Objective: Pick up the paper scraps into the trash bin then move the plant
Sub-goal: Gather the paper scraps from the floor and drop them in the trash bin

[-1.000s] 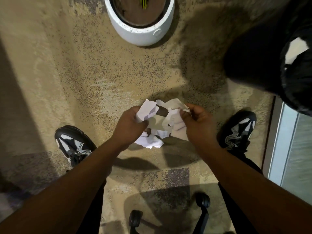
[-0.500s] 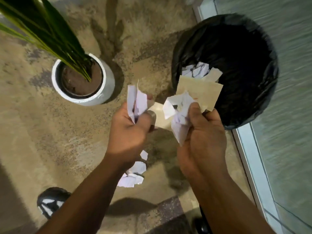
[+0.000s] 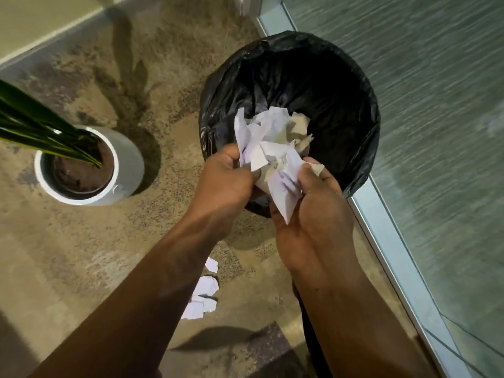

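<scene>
My left hand (image 3: 226, 181) and my right hand (image 3: 313, 214) together clutch a bunch of white and tan paper scraps (image 3: 272, 154) over the near rim of the trash bin (image 3: 362, 137), which is lined with a black bag. More scraps lie inside the bin, partly hidden by the held bunch. A few white scraps (image 3: 203, 296) remain on the carpet below my left forearm. The plant (image 3: 41, 126) with long green leaves stands in a white round pot (image 3: 128, 162) to the left of the bin.
A glass panel with a pale metal frame (image 3: 387, 241) runs along the right side, close behind the bin. A wall baseboard (image 3: 54, 31) crosses the top left. The floor is tan mottled carpet (image 3: 81, 255).
Both hands have carried the scraps forward and right, from beside the bin to over its opening, and pressed the two handfuls together. The view has moved closer to the bin.
</scene>
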Motion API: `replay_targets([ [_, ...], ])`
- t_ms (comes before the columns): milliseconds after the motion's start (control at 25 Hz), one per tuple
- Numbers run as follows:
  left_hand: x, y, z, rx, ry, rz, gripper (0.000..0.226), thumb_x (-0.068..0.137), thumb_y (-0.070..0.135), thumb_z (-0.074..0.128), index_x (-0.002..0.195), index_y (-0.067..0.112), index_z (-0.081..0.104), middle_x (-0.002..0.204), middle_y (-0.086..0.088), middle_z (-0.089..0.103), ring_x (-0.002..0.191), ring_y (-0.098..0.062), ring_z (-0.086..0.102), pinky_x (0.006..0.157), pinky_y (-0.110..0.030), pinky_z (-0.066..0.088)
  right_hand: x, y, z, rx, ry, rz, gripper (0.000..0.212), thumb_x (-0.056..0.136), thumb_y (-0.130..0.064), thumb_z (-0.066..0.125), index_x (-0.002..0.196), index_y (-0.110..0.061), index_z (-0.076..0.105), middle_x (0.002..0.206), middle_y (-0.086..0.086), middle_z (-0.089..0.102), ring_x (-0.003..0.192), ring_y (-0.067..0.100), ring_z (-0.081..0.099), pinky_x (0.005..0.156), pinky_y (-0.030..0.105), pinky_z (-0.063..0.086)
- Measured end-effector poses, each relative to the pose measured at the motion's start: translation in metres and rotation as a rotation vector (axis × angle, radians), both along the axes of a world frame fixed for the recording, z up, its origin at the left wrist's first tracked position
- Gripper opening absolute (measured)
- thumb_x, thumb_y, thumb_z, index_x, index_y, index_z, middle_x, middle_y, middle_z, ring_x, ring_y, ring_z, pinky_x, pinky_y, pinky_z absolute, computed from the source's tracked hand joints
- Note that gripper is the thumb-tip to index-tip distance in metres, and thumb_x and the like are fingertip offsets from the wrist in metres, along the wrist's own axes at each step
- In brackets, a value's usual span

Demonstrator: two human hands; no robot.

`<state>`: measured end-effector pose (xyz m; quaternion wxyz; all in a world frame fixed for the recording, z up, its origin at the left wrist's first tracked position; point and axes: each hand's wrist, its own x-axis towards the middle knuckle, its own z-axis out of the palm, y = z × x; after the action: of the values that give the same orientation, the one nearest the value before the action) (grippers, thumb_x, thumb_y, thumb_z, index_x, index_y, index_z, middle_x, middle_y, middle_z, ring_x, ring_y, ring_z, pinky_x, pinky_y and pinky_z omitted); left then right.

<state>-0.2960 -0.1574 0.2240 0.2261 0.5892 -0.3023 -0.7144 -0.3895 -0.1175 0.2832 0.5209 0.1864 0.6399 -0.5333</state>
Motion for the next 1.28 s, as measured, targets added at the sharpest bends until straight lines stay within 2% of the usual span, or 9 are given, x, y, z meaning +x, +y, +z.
replay_targets([
  [240, -0.015, -0.009, -0.001, 0.195, 0.067, 0.147, 0.043, 0.087, 0.001, 0.068, 0.128, 0.015, 0.064, 0.106, -0.004, 0.079, 0.094, -0.026, 0.076, 0.073, -0.039, 0.063, -0.013, -0.007, 0.002, -0.019, -0.02, -0.056, 0.019, 0.099, -0.003, 0.06, 0.114, -0.011, 0.068, 0.107, 0.009, 0.078, 0.087, 0.02, 0.078, 0.066, 0.032, 0.062],
  [440, -0.017, -0.015, 0.003, 0.173, 0.064, 0.213, 0.04, 0.089, -0.006, 0.058, 0.122, 0.017, 0.065, 0.104, -0.002, 0.079, 0.084, -0.02, 0.074, 0.072, -0.04, 0.063, -0.019, -0.009, 0.0, 0.002, -0.011, -0.088, 0.018, 0.098, 0.001, 0.058, 0.111, -0.009, 0.067, 0.106, 0.011, 0.078, 0.089, 0.021, 0.078, 0.075, 0.034, 0.064],
  [560, -0.018, -0.016, 0.005, 0.241, 0.066, 0.303, 0.023, 0.097, 0.013, 0.055, 0.115, 0.013, 0.069, 0.109, -0.01, 0.076, 0.095, -0.03, 0.074, 0.08, -0.05, 0.062, -0.019, -0.009, -0.002, -0.008, -0.024, -0.09, 0.017, 0.1, -0.001, 0.056, 0.11, -0.009, 0.068, 0.104, 0.008, 0.079, 0.087, 0.018, 0.077, 0.073, 0.029, 0.062],
  [640, -0.018, -0.016, 0.004, 0.267, 0.091, 0.31, 0.02, 0.096, 0.027, 0.062, 0.105, 0.013, 0.073, 0.104, -0.009, 0.077, 0.094, -0.028, 0.076, 0.072, -0.042, 0.064, -0.019, -0.009, -0.003, 0.003, -0.029, -0.082, 0.018, 0.101, -0.001, 0.054, 0.108, -0.008, 0.069, 0.104, 0.008, 0.079, 0.091, 0.018, 0.076, 0.078, 0.03, 0.062],
  [720, -0.019, -0.015, 0.003, 0.242, 0.095, 0.276, 0.017, 0.093, 0.019, 0.07, 0.109, 0.013, 0.07, 0.1, -0.006, 0.079, 0.093, -0.025, 0.076, 0.072, -0.033, 0.062, -0.019, -0.01, -0.005, 0.026, -0.03, -0.077, 0.019, 0.101, -0.001, 0.053, 0.112, -0.006, 0.068, 0.111, 0.013, 0.077, 0.098, 0.021, 0.075, 0.086, 0.032, 0.061],
  [840, -0.02, -0.013, -0.002, 0.209, 0.047, 0.267, 0.049, 0.086, -0.011, 0.068, 0.13, 0.006, 0.058, 0.116, -0.016, 0.072, 0.104, -0.03, 0.073, 0.087, -0.037, 0.061, -0.022, -0.011, -0.006, 0.064, -0.038, -0.072, 0.022, 0.102, -0.003, 0.052, 0.119, -0.008, 0.064, 0.114, 0.011, 0.075, 0.103, 0.022, 0.074, 0.091, 0.031, 0.059],
  [920, -0.018, -0.012, -0.003, 0.197, 0.031, 0.258, 0.056, 0.083, -0.019, 0.065, 0.133, 0.004, 0.056, 0.124, -0.016, 0.066, 0.109, -0.029, 0.071, 0.089, -0.038, 0.061, -0.023, -0.011, -0.007, 0.07, -0.036, -0.068, 0.024, 0.103, -0.003, 0.05, 0.123, -0.009, 0.063, 0.116, 0.007, 0.074, 0.105, 0.021, 0.073, 0.096, 0.033, 0.056],
  [1080, -0.013, -0.007, -0.005, 0.183, 0.01, 0.223, 0.056, 0.08, -0.018, 0.069, 0.129, 0.008, 0.06, 0.124, -0.012, 0.066, 0.109, -0.029, 0.071, 0.09, -0.037, 0.06, -0.016, -0.01, -0.01, 0.06, -0.037, -0.036, 0.026, 0.103, -0.003, 0.051, 0.124, -0.01, 0.063, 0.119, 0.007, 0.073, 0.105, 0.02, 0.072, 0.099, 0.033, 0.055],
  [1280, 0.008, 0.004, -0.004, 0.091, 0.031, 0.104, 0.043, 0.084, -0.013, 0.068, 0.121, 0.009, 0.065, 0.108, -0.011, 0.075, 0.099, -0.024, 0.074, 0.081, -0.029, 0.06, -0.001, -0.005, -0.017, -0.025, -0.096, 0.063, 0.029, 0.099, 0.001, 0.056, 0.126, -0.007, 0.064, 0.127, 0.013, 0.071, 0.11, 0.02, 0.071, 0.099, 0.031, 0.055],
])
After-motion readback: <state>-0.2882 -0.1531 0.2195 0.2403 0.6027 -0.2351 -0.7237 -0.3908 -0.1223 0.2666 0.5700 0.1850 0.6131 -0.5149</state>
